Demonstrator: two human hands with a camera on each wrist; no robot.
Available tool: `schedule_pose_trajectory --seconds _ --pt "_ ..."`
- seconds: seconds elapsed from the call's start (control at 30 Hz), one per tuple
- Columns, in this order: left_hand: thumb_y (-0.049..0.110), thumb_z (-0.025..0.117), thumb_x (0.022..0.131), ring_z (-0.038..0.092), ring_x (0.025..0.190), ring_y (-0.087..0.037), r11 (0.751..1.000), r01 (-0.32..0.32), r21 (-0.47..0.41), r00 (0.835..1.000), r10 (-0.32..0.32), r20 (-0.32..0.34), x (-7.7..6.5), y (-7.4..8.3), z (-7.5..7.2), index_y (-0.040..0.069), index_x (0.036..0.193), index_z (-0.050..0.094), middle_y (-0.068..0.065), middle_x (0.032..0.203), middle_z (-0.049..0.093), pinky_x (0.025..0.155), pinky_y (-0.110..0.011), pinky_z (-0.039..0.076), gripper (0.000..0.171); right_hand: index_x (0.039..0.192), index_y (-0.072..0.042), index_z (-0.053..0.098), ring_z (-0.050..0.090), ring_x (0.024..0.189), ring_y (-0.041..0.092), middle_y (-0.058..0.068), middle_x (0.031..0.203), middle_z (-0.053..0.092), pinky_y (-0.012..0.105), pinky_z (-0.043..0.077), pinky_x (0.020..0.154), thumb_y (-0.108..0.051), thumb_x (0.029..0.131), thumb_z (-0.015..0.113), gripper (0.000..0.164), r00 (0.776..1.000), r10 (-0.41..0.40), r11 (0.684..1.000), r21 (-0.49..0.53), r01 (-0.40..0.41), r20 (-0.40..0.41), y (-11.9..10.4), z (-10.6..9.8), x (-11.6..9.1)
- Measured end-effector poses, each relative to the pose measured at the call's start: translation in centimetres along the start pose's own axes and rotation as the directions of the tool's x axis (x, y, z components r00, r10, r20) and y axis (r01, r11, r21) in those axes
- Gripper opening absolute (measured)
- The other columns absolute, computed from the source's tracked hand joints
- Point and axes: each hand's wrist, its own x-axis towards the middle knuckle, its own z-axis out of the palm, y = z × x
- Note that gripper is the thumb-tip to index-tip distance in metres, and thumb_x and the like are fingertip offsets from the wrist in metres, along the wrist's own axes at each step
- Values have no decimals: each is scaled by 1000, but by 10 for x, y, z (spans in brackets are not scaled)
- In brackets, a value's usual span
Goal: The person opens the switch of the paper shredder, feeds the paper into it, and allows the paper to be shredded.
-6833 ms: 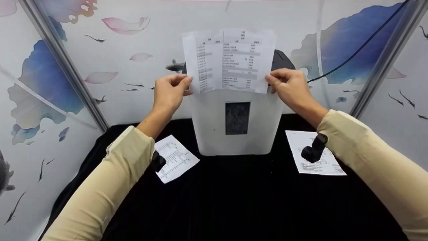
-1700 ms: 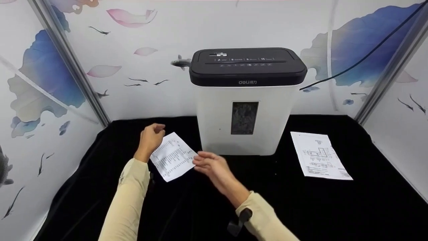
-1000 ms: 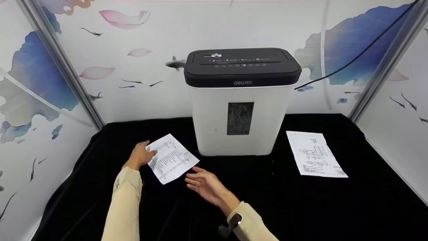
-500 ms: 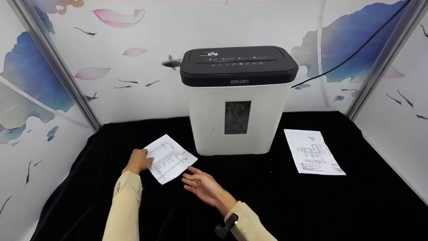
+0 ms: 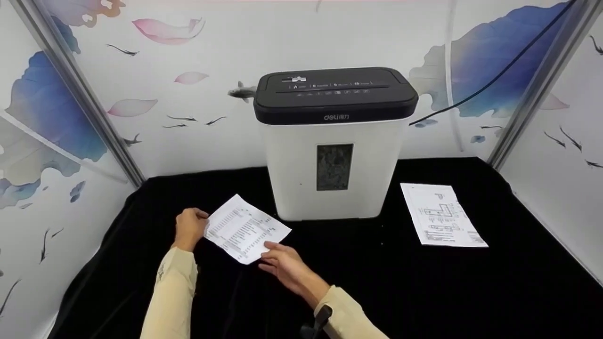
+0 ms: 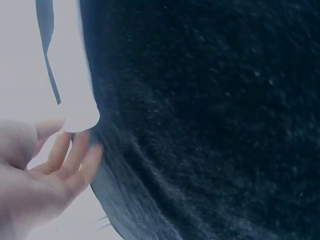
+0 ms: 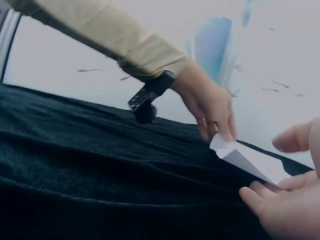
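A printed sheet of paper (image 5: 247,228) is lifted off the black cloth at the left of the head view. My left hand (image 5: 190,229) pinches its left corner between thumb and fingers; the left wrist view shows that grip on the paper's end (image 6: 80,112). At the sheet's near right edge is my right hand (image 5: 289,268). In the right wrist view its fingers (image 7: 260,197) reach the underside of the sheet (image 7: 255,162), with the thumb held apart above. Behind the sheet stands a white paper shredder (image 5: 292,188) with a black top and a feed slot.
A second printed sheet (image 5: 443,216), bearing a line drawing, lies right of the shredder. Black cloth (image 5: 400,292) covers the table. White patterned panels (image 5: 330,33) enclose the back and sides, and a black cable (image 5: 494,82) runs from behind the shredder to the upper right.
Earlier both hands held a sheet above the shredder; that sheet is now out of sight. My left hand has since gripped the left sheet and raised it, and my right hand has come to its edge.
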Motion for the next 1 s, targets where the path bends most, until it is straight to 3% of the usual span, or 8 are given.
schedule_pose_trajectory --seconds 0.1,0.37,0.57,0.77,0.87,1.0 --pt "-3 63 85 69 90 -41 999 -35 -35 999 34 -24 -2 2 -3 -11 103 71 -28 94 73 86 -50 56 21 140 18 39 63 102 19 24 125 60 41 56 100 0 92 56 54 996 -52 997 -56 48 -74 0 4 1" --pt "4 56 95 70 98 -35 996 46 -80 988 -34 153 -11 10 -12 -15 127 59 -31 117 68 82 -35 58 37 123 17 57 68 81 15 23 105 70 31 63 78 5 91 63 35 939 -224 964 -202 174 -260 -7 -5 1" --pt "-1 48 100 69 87 -21 961 76 -266 972 -13 234 -21 18 -14 -19 130 53 -38 121 62 71 -24 61 36 121 11 62 67 79 13 24 106 72 26 60 70 7 87 67 35 913 -292 927 -318 197 -286 -16 -14 -8" --pt "-2 43 102 69 88 -19 927 136 -350 954 -27 299 -36 22 -18 -21 132 49 -38 120 61 78 -29 62 36 125 10 59 65 78 13 24 104 72 23 58 66 9 86 67 40 908 -334 906 -353 235 -253 -20 -18 -21" --pt "-3 43 102 69 91 -21 901 186 -392 944 -53 327 -45 25 -20 -22 132 48 -38 122 59 81 -33 63 36 124 8 60 67 81 17 25 102 72 19 55 64 9 85 68 40 886 -415 848 -442 293 -209 -23 -23 -28" --pt "0 46 102 68 96 -24 871 230 -435 936 -75 344 -58 32 -21 -20 131 50 -37 124 58 85 -37 63 35 127 1 61 70 87 23 24 103 73 18 54 67 9 86 68 42 838 -529 720 -593 360 -133 -31 -31 -37"
